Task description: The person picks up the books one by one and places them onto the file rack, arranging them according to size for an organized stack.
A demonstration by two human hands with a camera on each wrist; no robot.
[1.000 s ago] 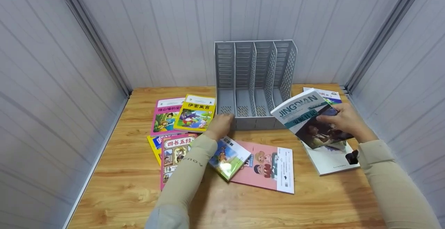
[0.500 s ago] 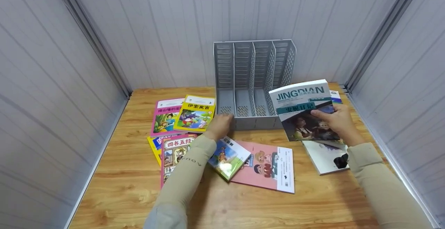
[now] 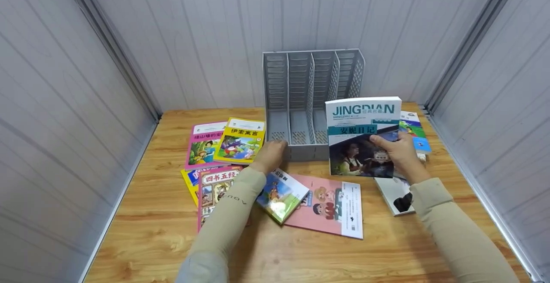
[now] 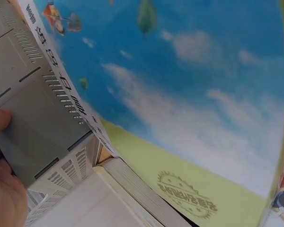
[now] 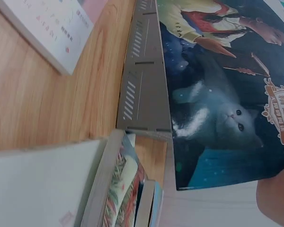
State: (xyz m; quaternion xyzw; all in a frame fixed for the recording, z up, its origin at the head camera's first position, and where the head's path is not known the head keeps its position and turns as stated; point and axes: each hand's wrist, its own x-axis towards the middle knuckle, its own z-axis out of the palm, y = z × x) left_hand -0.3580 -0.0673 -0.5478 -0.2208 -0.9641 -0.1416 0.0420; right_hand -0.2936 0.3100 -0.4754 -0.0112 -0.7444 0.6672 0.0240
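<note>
My right hand [image 3: 401, 150] holds a paperback book [image 3: 359, 122] with a dark picture cover and the word JINGDIAN, thumb on its front. Raised over the table, the book overlaps the right front of a grey magazine rack [image 3: 316, 152] with four upright slots. At the rack's left front corner, my left hand [image 3: 270, 156] grips the front edge; the left wrist view shows the fingers [image 4: 2, 118] at the grey panel. The cat on the held book's cover [image 5: 217, 113] fills much of the right wrist view, the rack's front [image 5: 146, 90] beside it.
Yellow [image 3: 242, 139] and pink [image 3: 206, 145] picture books lie left of the rack, a red-framed book [image 3: 217, 184] nearer. A small blue-green book [image 3: 281, 197] rests on a pink book [image 3: 326, 210] in front. More books [image 3: 414, 130] lie at right, beside a white one [image 3: 389, 193].
My right hand has brought the paperback leftward toward the rack and turned it from slanted to nearly upright, facing me. The left hand stays at the rack's corner.
</note>
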